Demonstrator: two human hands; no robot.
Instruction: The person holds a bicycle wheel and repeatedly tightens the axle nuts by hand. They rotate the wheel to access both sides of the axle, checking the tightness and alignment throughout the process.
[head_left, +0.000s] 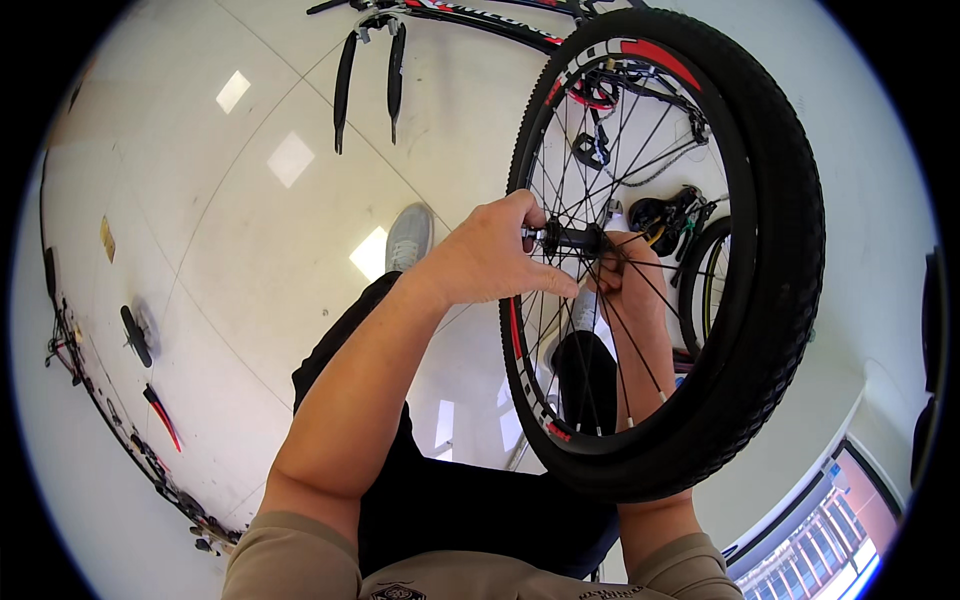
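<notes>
A bicycle wheel (790, 250) with a black knobby tyre and a black, white and red rim stands upright in front of me. Across its middle runs the black hub (572, 239), ringed by thin black spokes. My left hand (505, 250) reaches in from the left side and grips the metal axle end (535, 233), its thumb stretched out below the hub. On the wheel's far side, my right hand (632, 268) shows through the spokes, fingers curled close to the hub's other end. What those fingers hold is hidden.
A black and red bicycle frame (490, 22) with its fork (395, 85) lies ahead on the glossy tiled floor (240, 250). Beyond the wheel are a chain (655, 178), a pedal (590, 151) and another tyre (700, 275). Several bike parts lie along the left wall.
</notes>
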